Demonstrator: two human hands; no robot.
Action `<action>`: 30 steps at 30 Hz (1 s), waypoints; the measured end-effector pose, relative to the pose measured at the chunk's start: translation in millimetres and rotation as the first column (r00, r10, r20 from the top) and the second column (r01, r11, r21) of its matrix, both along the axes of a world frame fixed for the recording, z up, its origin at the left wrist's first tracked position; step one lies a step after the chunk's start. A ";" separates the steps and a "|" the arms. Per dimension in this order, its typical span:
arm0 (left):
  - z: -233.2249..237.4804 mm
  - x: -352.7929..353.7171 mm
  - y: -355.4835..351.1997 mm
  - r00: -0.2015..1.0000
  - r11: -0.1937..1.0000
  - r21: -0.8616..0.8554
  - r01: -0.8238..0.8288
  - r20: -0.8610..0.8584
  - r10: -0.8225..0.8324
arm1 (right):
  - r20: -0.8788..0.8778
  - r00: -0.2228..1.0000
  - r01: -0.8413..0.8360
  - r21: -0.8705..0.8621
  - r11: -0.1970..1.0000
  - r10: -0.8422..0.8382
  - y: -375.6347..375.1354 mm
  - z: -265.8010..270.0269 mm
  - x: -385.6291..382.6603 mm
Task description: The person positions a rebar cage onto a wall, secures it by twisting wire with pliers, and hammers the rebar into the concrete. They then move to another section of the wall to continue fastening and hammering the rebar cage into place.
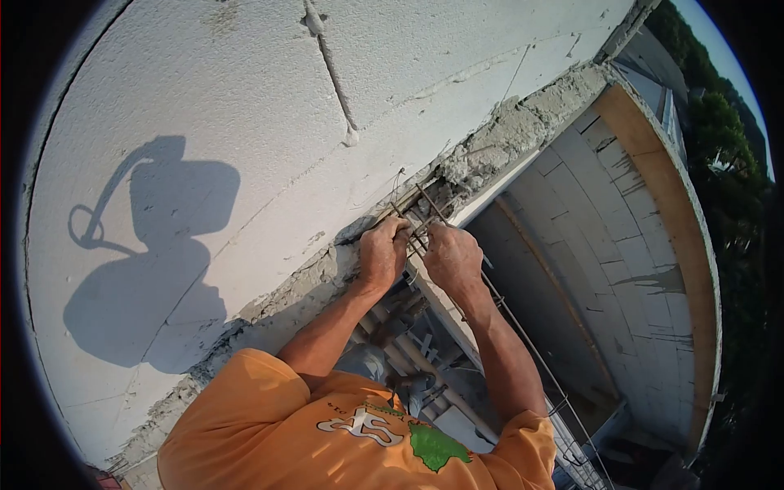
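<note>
My left hand [385,255] is closed in a pinch beside the broken edge of the block wall. Whatever its fingers hold is hidden. Close to its right, my right hand [454,256] is curled into a fist around a thin steel reinforcing bar [430,202], whose end sticks out above the knuckles. Several bars cross in the narrow gap between both hands. A thin bent wire [397,184] rises just above my left fingers. From under my right hand, a long reinforcing bar cage [532,353] slopes down to the lower right.
A white block wall [245,90] fills the upper left, with rough concrete [498,139] along its lower edge. At right stands another block wall [629,237] with a curved wooden board [682,245] on its edge. Below my arms, poles [425,367] show in a deep opening.
</note>
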State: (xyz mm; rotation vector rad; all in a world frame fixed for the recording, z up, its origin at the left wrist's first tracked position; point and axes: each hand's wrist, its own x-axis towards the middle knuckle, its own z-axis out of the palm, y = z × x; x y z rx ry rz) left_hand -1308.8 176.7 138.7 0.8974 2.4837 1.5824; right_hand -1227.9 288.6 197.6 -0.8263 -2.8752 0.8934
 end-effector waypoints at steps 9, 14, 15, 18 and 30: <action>2.0 14.4 -0.9 0.996 1.000 -0.006 -0.004 -0.092 0.003 | 0.001 0.911 -0.391 0.320 0.863 0.413 40.2 -5.0 -45.1; -6.9 14.2 8.0 0.997 0.998 0.052 -0.027 -0.068 0.031 | 0.102 0.909 -0.408 0.411 0.816 0.403 27.4 -7.1 -62.1; -11.2 13.7 10.9 0.998 0.998 0.052 -0.020 -0.065 0.024 | 0.128 0.907 -0.415 0.440 0.796 0.401 25.7 -8.5 -62.3; -27.5 10.3 14.4 0.996 0.994 0.092 -0.065 -0.050 0.069 | 0.142 0.886 -0.453 0.475 0.755 0.442 23.4 -10.4 -59.2; 2.4 21.2 22.7 0.984 0.992 0.086 -0.087 0.161 0.073 | 0.035 0.849 -0.409 0.674 0.615 0.527 23.0 -29.7 -5.0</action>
